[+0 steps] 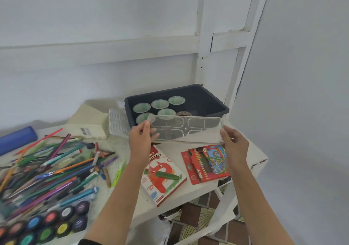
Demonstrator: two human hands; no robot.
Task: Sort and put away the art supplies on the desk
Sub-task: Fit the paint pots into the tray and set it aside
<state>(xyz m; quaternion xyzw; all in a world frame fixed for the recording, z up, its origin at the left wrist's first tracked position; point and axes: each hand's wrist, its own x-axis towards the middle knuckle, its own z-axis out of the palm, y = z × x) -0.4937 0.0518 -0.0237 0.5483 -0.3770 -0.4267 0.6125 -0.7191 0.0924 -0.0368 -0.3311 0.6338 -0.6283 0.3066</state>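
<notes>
White-painted walls back a white desk (122, 146), where a clear plastic tray (186, 129) is held just in front of one dark bin (207, 97). The left hand (140, 138) and right hand (235, 144) each pinch an end. Five green-lidded cups (160, 103) sit in the bin. Two boxes lie below: pastels box (162, 174) and pencil box (207, 163). Loose pencils (56, 167) are heaped beyond counting

Two hands showed: left hand (140, 140), right hand (235, 144). One clear tray (186, 131). One dark bin (205, 98). Green cups (160, 103) in it numbered five. One pastels box (162, 174). Red pencil packs (207, 161) looked like two. Paint pots (63, 229) numbered about eleven, some cut off by frame edge. Loose pencils and pens (56, 169) were too many to count.
</notes>
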